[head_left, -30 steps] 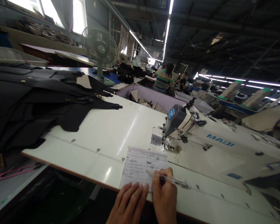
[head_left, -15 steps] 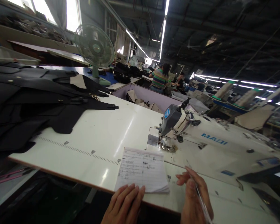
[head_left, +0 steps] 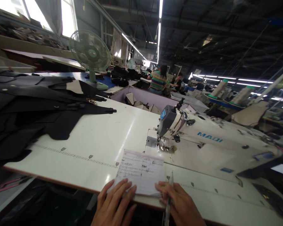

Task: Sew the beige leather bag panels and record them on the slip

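A small notepad (head_left: 141,172) with lined, handwritten pages lies on the white sewing table (head_left: 103,131) near its front edge. My left hand (head_left: 115,201) rests with fingers stretched over the pad's lower left corner. At the lower right corner, my right hand (head_left: 176,201) touches the paper with its fingertips. A clear pen (head_left: 168,204) sits in that hand, its tip pointing up and away from the page. Just behind the pad stands the head of a white sewing machine (head_left: 202,141), with its presser foot (head_left: 166,147) over the metal plate.
Black cut pieces with buckles (head_left: 37,103) are piled on the table's left. A green fan (head_left: 91,53) stands behind them. Beyond the table is a lilac-walled bin (head_left: 118,95) holding beige pieces. A person in a striped shirt (head_left: 158,80) is farther back. Thread cones (head_left: 219,88) stand at right.
My right hand, holding the pen, has moved left onto the notepad's lower right corner. My left hand has shifted slightly left and up over the page. The whole view has shifted a little.
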A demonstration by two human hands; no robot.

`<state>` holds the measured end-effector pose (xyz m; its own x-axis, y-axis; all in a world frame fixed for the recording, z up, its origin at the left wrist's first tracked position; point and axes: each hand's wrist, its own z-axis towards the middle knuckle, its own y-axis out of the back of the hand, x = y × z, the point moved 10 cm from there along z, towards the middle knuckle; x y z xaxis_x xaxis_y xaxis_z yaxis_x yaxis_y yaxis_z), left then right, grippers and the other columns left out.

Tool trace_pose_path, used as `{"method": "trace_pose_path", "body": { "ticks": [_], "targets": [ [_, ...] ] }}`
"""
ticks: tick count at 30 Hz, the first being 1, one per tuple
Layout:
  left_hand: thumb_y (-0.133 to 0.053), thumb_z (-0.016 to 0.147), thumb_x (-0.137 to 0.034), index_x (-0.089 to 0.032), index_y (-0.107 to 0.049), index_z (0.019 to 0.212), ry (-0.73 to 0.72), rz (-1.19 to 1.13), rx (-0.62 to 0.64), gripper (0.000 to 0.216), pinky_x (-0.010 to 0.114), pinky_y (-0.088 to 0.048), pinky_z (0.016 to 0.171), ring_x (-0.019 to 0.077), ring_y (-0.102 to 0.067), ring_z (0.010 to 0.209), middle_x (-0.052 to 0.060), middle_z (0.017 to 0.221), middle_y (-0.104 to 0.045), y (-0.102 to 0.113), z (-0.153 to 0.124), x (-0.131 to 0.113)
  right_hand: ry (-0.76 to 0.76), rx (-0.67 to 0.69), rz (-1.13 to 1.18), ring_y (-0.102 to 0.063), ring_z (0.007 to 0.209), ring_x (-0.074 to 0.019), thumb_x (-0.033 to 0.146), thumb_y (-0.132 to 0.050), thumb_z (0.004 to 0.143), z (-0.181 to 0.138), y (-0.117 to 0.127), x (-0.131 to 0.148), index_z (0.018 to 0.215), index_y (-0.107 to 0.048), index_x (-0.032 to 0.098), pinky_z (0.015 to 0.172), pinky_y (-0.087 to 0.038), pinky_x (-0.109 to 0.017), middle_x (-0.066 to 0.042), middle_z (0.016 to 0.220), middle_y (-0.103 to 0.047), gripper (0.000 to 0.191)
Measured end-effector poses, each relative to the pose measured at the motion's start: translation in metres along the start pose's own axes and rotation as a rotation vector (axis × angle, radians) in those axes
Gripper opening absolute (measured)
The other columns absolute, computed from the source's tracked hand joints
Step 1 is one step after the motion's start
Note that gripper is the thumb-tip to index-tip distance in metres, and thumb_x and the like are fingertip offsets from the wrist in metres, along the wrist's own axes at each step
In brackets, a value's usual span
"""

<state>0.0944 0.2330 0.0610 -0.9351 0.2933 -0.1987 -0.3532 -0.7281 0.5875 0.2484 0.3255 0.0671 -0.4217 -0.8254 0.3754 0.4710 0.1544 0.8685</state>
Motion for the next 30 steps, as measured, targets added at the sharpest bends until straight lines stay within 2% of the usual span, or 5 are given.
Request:
{"method": "trace_pose_path", "body": {
  "ticks": [6, 9, 15, 21, 30],
  "targets": [
    [-0.047, 0.096, -0.019, -0.012, -0.060, 0.121, -0.163, -0.018, 0.004, 0.029, 0.041, -0.025, 0.114, 0.0208, -0.053, 0.120, 0.009, 0.123, -0.062, -0.007, -0.001, -0.008, -0.020, -0.028, -0.038, -0.061, 0.081, -0.0186, 0.010, -0.040, 0.094, -0.002, -0.006, 0.000, 0.104, -0.058, 0.020, 0.071, -0.054, -0.029, -0.005, 0.086, -0.062, 0.023],
    [-0.047, 0.096, -0.019, -0.013, -0.063, 0.117, -0.092, -0.086, -0.064, 0.027, 0.039, -0.029, 0.112, 0.0199, -0.054, 0.117, 0.007, 0.119, -0.064, -0.005, -0.002, -0.003, -0.057, -0.025, -0.049, -0.060, 0.079, -0.0188, 0.010, -0.040, 0.094, -0.003, -0.006, -0.004, 0.101, -0.058, 0.020, 0.069, -0.054, -0.029, -0.004, 0.084, -0.060, 0.022],
    [-0.047, 0.096, -0.020, -0.015, -0.064, 0.115, -0.053, -0.101, -0.100, 0.026, 0.036, -0.030, 0.111, 0.0182, -0.056, 0.115, 0.005, 0.115, -0.067, -0.005, -0.003, -0.003, 0.053, -0.027, -0.127, -0.060, 0.087, -0.0214, 0.001, -0.036, 0.088, -0.001, -0.007, 0.005, 0.126, -0.048, 0.017, 0.075, -0.054, -0.032, -0.005, 0.090, -0.063, 0.043],
    [-0.048, 0.095, -0.021, -0.017, -0.064, 0.115, -0.037, -0.095, -0.108, 0.026, 0.037, -0.031, 0.110, 0.0188, -0.057, 0.114, 0.004, 0.115, -0.067, -0.005, -0.003, -0.001, 0.154, -0.060, -0.241, -0.057, 0.071, -0.0204, 0.000, -0.037, 0.090, -0.004, -0.009, 0.010, 0.116, -0.053, 0.015, 0.065, -0.049, -0.033, -0.005, 0.083, -0.064, 0.034],
    [-0.047, 0.096, -0.021, -0.017, -0.065, 0.112, -0.056, -0.058, -0.112, 0.024, 0.036, -0.031, 0.110, 0.0175, -0.058, 0.113, 0.005, 0.110, -0.068, -0.006, -0.004, -0.003, 0.165, -0.125, -0.214, -0.060, 0.079, -0.0211, 0.002, -0.042, 0.090, -0.010, -0.003, 0.011, 0.118, -0.055, 0.013, 0.074, -0.052, -0.033, -0.007, 0.087, -0.065, 0.033]
  ]
}}
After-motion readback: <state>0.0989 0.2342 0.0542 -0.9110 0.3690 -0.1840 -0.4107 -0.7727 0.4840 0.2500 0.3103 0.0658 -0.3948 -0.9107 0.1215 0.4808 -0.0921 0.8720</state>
